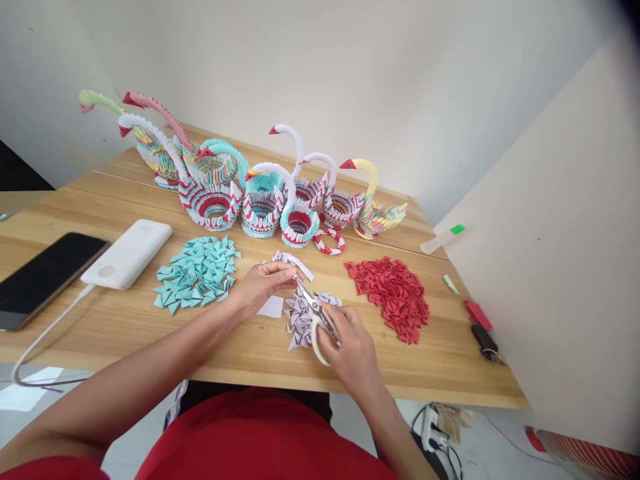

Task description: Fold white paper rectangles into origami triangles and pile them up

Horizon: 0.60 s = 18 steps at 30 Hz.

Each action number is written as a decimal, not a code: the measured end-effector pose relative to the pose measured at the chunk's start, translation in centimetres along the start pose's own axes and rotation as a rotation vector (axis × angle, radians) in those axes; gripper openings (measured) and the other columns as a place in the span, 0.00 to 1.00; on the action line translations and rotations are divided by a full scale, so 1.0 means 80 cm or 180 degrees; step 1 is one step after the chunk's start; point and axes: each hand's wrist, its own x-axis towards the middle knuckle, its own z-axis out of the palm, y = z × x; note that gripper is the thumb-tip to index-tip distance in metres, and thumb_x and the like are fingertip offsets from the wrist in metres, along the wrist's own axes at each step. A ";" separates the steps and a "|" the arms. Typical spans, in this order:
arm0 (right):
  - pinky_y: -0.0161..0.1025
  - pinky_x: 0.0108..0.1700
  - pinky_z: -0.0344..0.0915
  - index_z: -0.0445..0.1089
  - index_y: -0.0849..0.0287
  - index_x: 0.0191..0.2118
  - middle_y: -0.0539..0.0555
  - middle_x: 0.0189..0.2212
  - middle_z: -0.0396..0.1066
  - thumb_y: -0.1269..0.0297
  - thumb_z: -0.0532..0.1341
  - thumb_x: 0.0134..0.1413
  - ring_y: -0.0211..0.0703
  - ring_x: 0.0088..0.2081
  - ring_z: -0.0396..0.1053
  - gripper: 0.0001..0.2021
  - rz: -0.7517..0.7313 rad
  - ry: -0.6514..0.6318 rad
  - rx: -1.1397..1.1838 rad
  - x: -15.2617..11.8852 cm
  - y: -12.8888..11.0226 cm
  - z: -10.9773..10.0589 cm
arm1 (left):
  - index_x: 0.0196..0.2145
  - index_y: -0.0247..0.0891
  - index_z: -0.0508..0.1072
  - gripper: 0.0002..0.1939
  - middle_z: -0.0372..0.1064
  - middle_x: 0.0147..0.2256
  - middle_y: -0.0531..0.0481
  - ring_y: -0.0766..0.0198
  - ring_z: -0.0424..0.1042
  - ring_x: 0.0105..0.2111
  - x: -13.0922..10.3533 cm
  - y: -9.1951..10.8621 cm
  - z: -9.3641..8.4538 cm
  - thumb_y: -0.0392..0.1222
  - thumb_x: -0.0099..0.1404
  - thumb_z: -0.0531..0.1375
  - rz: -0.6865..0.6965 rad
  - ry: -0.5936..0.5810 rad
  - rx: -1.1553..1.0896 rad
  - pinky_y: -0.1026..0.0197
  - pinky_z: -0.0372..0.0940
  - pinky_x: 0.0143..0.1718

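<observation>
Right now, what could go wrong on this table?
The scissors point at the left hand; a slip might nick it. The right hand is close to the lilac paper pieces and might scatter them. The left arm could snag the white cable, which hangs over the table edge.

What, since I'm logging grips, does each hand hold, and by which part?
Right hand: scissors, by the handles. Left hand: apparently a small pale piece, pinched near the scissors' tips; part unclear.
</observation>
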 end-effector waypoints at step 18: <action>0.33 0.21 0.65 0.67 0.58 0.55 0.52 0.27 0.75 0.57 0.69 0.43 0.36 0.22 0.68 0.30 0.2117 -0.1230 0.3116 0.022 0.001 -0.008 | 0.36 0.31 0.78 0.15 0.76 0.35 0.44 0.63 0.74 0.33 0.000 0.004 -0.004 0.44 0.54 0.69 -0.0259 -0.0289 -0.0410 0.59 0.67 0.41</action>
